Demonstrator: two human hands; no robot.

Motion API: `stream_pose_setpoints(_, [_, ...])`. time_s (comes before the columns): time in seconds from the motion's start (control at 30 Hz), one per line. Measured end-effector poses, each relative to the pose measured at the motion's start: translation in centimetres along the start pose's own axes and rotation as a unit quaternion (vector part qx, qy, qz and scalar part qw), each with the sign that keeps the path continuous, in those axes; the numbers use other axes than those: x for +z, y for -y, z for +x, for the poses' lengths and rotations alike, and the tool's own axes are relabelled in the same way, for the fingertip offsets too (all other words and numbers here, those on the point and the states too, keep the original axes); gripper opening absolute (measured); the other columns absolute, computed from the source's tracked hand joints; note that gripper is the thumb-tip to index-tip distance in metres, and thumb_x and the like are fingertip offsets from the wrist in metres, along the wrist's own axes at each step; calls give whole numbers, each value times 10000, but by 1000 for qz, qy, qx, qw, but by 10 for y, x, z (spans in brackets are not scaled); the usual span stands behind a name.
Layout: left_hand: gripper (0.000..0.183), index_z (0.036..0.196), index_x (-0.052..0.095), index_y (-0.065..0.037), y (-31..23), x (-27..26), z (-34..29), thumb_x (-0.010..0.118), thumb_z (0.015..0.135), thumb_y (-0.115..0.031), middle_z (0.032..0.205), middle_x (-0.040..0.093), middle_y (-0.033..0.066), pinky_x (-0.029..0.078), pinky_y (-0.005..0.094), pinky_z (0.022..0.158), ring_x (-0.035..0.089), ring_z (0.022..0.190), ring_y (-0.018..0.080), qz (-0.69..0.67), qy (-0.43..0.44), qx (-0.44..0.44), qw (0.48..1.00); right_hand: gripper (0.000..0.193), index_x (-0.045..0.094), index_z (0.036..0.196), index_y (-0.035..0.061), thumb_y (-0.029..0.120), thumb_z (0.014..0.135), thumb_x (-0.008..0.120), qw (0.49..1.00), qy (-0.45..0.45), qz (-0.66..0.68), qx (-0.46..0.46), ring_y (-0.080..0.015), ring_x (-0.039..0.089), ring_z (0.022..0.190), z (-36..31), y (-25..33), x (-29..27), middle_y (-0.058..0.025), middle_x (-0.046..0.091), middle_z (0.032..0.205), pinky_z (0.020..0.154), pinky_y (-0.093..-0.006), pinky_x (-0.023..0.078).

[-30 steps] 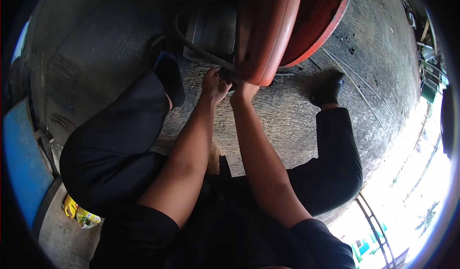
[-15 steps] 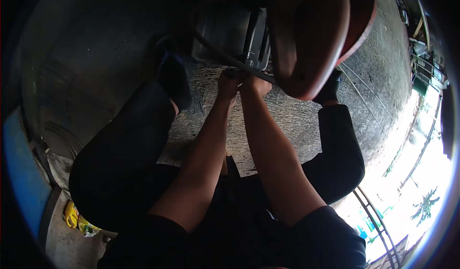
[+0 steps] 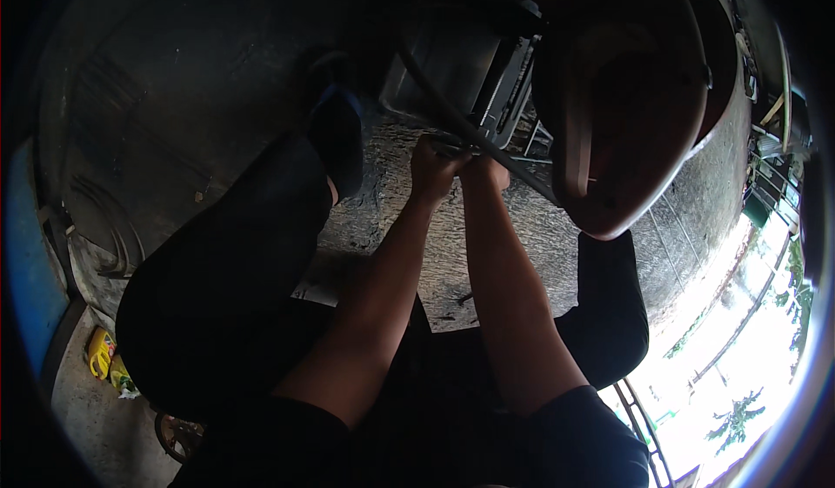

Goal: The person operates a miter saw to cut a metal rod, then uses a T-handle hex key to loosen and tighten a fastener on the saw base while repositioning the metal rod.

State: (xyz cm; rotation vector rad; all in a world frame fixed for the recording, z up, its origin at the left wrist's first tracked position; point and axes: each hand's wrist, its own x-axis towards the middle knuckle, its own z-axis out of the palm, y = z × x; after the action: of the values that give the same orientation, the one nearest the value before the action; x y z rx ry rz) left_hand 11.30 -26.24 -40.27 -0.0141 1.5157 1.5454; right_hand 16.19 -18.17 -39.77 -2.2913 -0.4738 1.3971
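Observation:
In front of me stands a dark machine that looks like a cut-off saw, with a large red-brown rounded guard (image 3: 644, 170) at the right. A long threaded screw (image 3: 486, 96) runs along its dark metal base (image 3: 435, 66). My left hand (image 3: 434, 171) and my right hand (image 3: 487, 173) are side by side at the near end of that screw. The fingers of both curl closed there, around a part too dark to make out. A thick grey cable (image 3: 509, 159) passes just over my right hand and hides some of its fingers.
Worn, rough-textured flooring (image 3: 417, 244) lies under my arms, between my bent legs. Thin metal rods (image 3: 670, 236) lie on the ground at right. A blue panel (image 3: 35, 253) stands at far left, with a yellow packet (image 3: 101, 353) below. Bright daylight enters at right.
The view has shifted, so the machine and both hands now appear further right and lower. The guard looks darker and fills more of the right side. My hands remain together by the screw's end.

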Motion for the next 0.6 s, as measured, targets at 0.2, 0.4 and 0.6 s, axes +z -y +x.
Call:
stream_pose_setpoints(0.2, [407, 957, 534, -18, 0, 11, -10, 784, 648, -104, 895, 648, 154, 497, 397, 746, 650, 856, 312, 192, -101, 57, 975, 448, 580, 1145, 16, 300, 813, 679, 986, -7, 158, 44, -162, 600, 1005, 29, -8, 2, -71, 602, 1149, 799, -275, 510])
stream_pose_setpoints(0.4, [369, 913, 539, 1, 4, 8, -11, 786, 687, -154, 878, 640, 151, 518, 362, 727, 652, 852, 249, 149, -84, 61, 983, 438, 578, 1139, 18, 294, 814, 675, 991, 37, 130, 13, -167, 599, 993, 34, -1, 8, -75, 603, 1130, 788, -288, 507])
stream_pose_setpoints(0.6, [599, 1060, 594, 2, -47, -2, 24, 818, 590, -294, 967, 653, 191, 501, 415, 800, 635, 921, 352, 472, 102, -30, 875, 428, 577, 1133, 19, 288, 814, 670, 991, 8, 129, -20, -172, 597, 980, 20, -12, 2, -78, 603, 1110, 777, -300, 505])
